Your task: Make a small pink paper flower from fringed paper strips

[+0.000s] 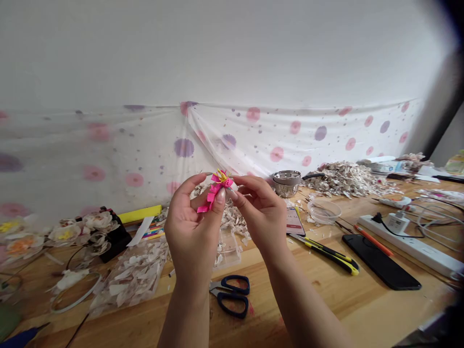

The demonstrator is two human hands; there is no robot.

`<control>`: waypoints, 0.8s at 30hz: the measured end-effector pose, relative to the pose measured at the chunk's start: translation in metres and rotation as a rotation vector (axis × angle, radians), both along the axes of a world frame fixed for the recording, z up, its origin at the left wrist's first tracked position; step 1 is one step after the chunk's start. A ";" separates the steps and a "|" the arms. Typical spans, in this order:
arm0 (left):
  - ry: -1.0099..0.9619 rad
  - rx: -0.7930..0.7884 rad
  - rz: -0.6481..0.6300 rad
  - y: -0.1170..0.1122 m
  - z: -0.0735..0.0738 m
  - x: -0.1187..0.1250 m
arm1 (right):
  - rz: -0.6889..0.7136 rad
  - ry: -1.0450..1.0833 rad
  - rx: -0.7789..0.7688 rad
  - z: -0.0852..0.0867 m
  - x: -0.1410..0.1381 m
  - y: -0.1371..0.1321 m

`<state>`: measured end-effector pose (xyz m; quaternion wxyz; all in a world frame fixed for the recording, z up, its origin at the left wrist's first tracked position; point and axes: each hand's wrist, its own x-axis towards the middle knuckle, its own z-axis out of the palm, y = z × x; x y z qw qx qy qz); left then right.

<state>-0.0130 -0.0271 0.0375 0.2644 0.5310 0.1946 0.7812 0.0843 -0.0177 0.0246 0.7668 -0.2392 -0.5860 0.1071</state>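
Note:
Both my hands are raised above the table, fingertips close together around a small pink paper flower point(212, 195) with yellow strands at its centre. My left hand point(194, 220) pinches the pink strip from the left, and a loose cut length of it hangs over my fingers. On the other side my right hand point(263, 210) has thumb and forefinger closed at the flower's right edge, by a small whitish bit. What lies behind the fingertips is hidden. Below my hands rest scissors point(234, 295) with dark blue handles.
A yellow-and-black utility knife point(329, 253), a black phone point(380, 261) and a white power strip point(416, 249) lie to the right. Metal bowls point(287, 182) and a heap of pale flakes point(351, 179) stand behind. At left are pale artificial flowers point(67, 233) and a flake-filled plastic bag point(132, 270).

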 end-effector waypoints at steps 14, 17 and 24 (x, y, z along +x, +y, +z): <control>-0.019 -0.028 -0.069 -0.007 -0.004 0.009 | -0.516 -0.168 0.406 -0.004 -0.001 0.001; -0.045 -0.002 -0.053 -0.009 -0.003 0.009 | -0.469 -0.246 0.405 -0.004 -0.003 -0.001; -0.045 0.036 -0.001 -0.007 -0.001 0.005 | -0.255 -0.090 0.235 0.002 -0.010 -0.008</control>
